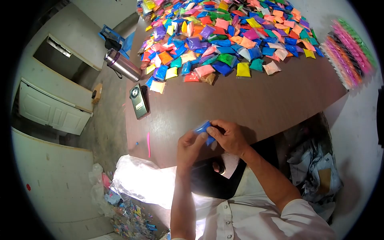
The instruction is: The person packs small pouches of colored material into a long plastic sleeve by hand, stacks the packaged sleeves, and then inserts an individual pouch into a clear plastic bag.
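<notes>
Between both hands, just above the near edge of the brown table (192,104), is a small blue packet (203,128) in clear plastic. My left hand (191,145) pinches it from the left, thumb on top. On the other side, my right hand (227,135) grips it with thumb and fingers closed. A pink plastic tool (149,145), thin and stick-like, lies on the table to the left, with a tiny blue bit (137,143) beside it. Many similar packets in mixed colours form a wide pile (216,44) across the far half of the table.
A phone (138,101) and a steel thermos (123,65) sit at the table's left side. Bundled colourful twisted strips (349,56) rest at the far right. A white plastic bag (140,180) hangs by the near left edge, above scattered wrappers (132,220). Grey bags (314,168) fill a space at right.
</notes>
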The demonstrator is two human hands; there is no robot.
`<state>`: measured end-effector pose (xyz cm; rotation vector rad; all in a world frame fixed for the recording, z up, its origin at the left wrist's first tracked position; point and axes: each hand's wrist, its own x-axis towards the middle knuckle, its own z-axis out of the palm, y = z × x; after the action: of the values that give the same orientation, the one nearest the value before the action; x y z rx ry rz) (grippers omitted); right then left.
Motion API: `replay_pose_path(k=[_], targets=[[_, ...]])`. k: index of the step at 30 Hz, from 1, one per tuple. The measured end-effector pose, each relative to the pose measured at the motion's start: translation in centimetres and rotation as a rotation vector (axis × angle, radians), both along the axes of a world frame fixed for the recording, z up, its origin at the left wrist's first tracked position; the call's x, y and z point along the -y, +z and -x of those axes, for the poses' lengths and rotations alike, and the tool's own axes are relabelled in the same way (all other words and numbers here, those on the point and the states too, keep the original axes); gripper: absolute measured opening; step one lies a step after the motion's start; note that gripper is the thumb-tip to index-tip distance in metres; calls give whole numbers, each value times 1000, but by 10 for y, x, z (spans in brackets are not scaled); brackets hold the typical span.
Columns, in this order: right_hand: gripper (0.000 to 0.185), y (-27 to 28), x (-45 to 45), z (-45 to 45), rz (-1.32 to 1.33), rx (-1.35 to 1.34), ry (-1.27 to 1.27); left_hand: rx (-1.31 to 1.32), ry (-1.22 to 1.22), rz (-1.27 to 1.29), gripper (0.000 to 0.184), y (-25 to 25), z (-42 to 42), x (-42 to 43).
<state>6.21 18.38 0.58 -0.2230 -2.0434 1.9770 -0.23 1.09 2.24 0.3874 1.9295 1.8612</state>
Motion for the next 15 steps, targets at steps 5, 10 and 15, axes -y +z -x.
replay_pose_path(k=[5, 10, 15], targets=[[26, -6, 1, 1, 33, -28, -83, -73, -59, 133, 25, 3, -2, -1], [29, 2, 1, 0, -2, -21, -40, 15, -61, 3, 26, 7, -1, 1], [29, -5, 1, 1, -6, -33, -35, 22, -73, 10, 23, 2, 1, 3]])
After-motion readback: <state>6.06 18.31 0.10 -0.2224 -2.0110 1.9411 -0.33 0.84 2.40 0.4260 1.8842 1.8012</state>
